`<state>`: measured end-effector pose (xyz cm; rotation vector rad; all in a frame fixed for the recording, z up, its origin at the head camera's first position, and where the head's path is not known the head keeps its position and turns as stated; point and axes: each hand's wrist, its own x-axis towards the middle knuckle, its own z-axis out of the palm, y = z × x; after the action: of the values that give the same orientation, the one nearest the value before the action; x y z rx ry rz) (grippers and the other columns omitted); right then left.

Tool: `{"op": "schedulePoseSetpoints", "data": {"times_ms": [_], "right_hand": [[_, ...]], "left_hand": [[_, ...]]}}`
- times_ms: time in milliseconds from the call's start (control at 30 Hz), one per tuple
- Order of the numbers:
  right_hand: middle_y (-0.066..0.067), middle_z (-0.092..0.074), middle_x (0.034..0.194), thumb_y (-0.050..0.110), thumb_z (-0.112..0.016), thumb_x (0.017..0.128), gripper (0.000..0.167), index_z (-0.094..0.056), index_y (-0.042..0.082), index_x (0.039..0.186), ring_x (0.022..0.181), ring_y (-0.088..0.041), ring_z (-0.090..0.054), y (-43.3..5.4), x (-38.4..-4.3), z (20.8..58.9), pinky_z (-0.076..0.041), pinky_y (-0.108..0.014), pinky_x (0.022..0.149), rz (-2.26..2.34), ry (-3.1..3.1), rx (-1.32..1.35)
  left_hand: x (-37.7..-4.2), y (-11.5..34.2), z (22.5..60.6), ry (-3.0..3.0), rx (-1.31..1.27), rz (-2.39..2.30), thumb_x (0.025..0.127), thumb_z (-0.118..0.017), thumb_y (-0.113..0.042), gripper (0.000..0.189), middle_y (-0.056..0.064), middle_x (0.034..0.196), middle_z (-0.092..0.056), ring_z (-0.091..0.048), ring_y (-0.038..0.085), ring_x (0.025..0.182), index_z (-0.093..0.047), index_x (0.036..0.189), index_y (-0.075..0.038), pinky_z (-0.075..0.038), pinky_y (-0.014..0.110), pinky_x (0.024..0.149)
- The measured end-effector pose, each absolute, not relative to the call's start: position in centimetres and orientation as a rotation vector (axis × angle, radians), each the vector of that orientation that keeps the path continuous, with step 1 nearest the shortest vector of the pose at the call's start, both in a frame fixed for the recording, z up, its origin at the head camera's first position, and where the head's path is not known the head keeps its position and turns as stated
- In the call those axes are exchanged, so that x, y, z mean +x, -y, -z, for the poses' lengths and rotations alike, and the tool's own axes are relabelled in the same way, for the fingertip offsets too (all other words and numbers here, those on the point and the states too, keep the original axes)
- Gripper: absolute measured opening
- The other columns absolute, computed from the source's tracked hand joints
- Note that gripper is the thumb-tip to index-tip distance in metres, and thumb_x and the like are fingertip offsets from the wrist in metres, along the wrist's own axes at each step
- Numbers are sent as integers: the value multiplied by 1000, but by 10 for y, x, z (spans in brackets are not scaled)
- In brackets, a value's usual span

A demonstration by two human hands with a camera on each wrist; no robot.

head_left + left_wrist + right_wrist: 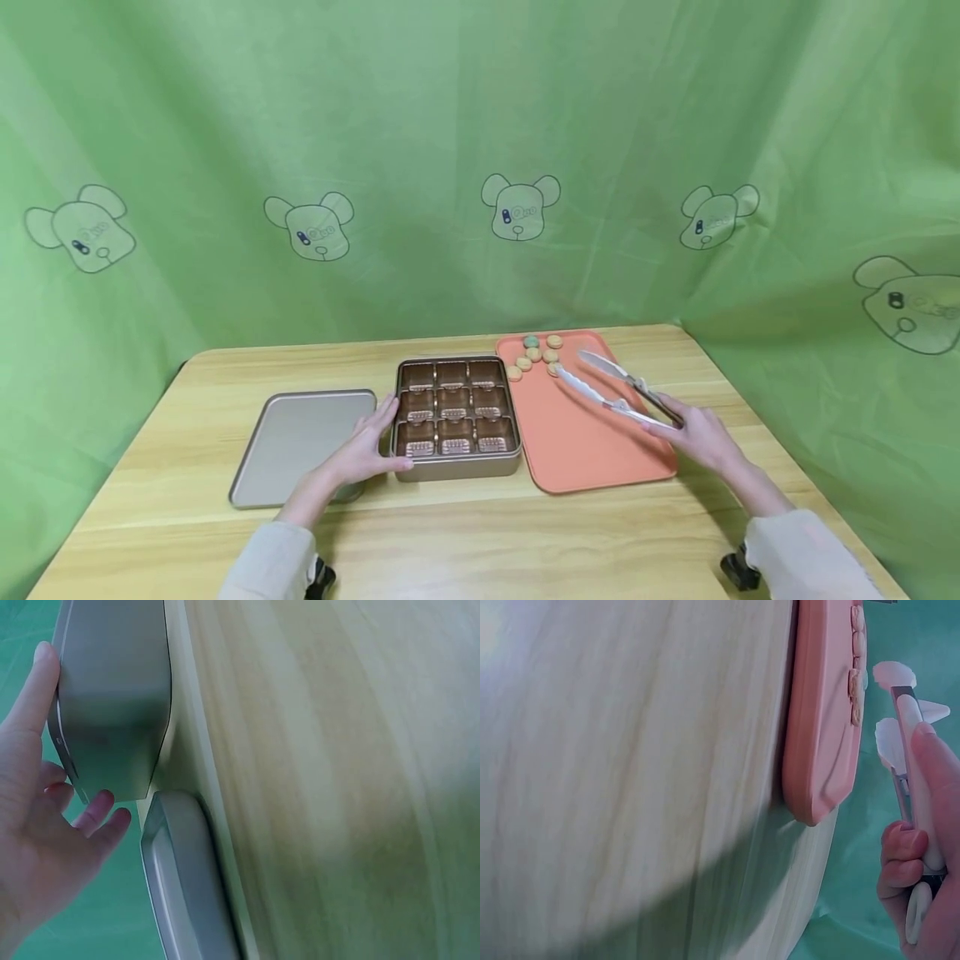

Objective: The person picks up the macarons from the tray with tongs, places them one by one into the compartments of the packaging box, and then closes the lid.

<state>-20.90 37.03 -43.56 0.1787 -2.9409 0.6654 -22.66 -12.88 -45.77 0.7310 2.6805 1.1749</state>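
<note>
My right hand [697,435] grips a pair of kitchen tongs [592,389] with spread arms, over the coral tray [592,446]. In the right wrist view the fingers and thumb wrap the tongs' handles [922,780], and their white tips stand apart with nothing between them. Several small round macarons [533,354], mostly cream and one teal, lie at the tray's back left. With fingers spread, my left hand [360,450] touches the left side and front corner of a square metal tin [459,469]. A brown plastic insert [454,403] with several square compartments sits inside the tin; I see nothing in them.
A flat metal lid [303,442] with a raised rim lies on the wooden table [450,542], left of the tin. The tin's right side stands close beside the coral tray. Green curtains [420,208] enclose the table at the back and sides.
</note>
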Motion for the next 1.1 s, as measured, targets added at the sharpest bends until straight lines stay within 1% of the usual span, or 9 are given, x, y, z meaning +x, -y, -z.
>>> {"op": "schedulePoseSetpoints", "data": {"times_ms": [167,433,567,667,733,867,933,1000,1100], "right_hand": [[-1,-33,55,39,-63,83,70,-40,-4,134,48,-14,-28,-366,-212,437,-29,-27,44,-651,2989,192],[-2,-33,56,38,-62,84,67,-42,-3,133,48,-13,-27,-361,-216,439,-29,-26,43,-645,3027,201],[-8,-46,64,37,-63,84,65,-44,-4,131,52,-16,-34,-361,-217,440,-30,-27,45,-594,3027,213],[-17,-57,77,36,-64,84,64,-46,-6,129,54,-17,-38,-361,-218,441,-31,-27,46,-569,3023,225],[-21,-58,83,36,-64,84,64,-46,-7,128,55,-18,-39,-360,-219,441,-31,-27,47,-564,3019,231],[-21,-58,83,37,-63,84,65,-46,-7,128,55,-18,-40,-360,-222,442,-32,-28,46,-571,3012,231],[-25,-60,86,37,-64,83,64,-47,-6,127,59,-22,-47,-360,-223,442,-40,-33,49,-558,2993,256],[-31,-60,94,37,-64,84,62,-49,-6,127,66,-28,-54,-360,-225,443,-47,-40,56,-552,2980,274],[-37,-57,105,37,-63,84,61,-49,-5,126,76,-32,-57,-359,-226,444,-49,-48,67,-545,2972,284]], "left_hand": [[-227,131,457,-2696,735,-1168,72,-75,-28,99,22,150,-5,-8,43,135,-15,141,8,2,60,107],[-227,131,456,-2707,732,-1127,72,-75,-29,98,21,150,-6,-10,43,135,-15,141,8,0,60,108],[-226,129,456,-2693,714,-1118,72,-74,-32,99,20,150,-5,-10,42,135,-15,141,7,0,59,108],[-226,128,456,-2694,702,-1101,73,-74,-34,99,18,151,-5,-10,42,135,-15,141,6,-1,58,109],[-226,127,455,-2699,703,-1100,73,-74,-35,99,19,151,-6,-11,42,135,-15,141,7,-1,58,109],[-225,126,454,-2715,699,-1098,73,-74,-34,98,19,150,-7,-13,42,135,-17,141,7,-2,58,109],[-225,127,453,-2723,695,-1089,72,-74,-33,97,19,150,-8,-13,42,135,-17,141,7,-3,58,109],[-225,126,452,-2733,692,-1075,72,-75,-33,98,19,150,-8,-14,42,135,-18,140,8,-4,58,109],[-226,126,451,-2752,694,-1051,71,-75,-35,98,20,150,-10,-15,41,135,-20,140,8,-6,58,109]]}}
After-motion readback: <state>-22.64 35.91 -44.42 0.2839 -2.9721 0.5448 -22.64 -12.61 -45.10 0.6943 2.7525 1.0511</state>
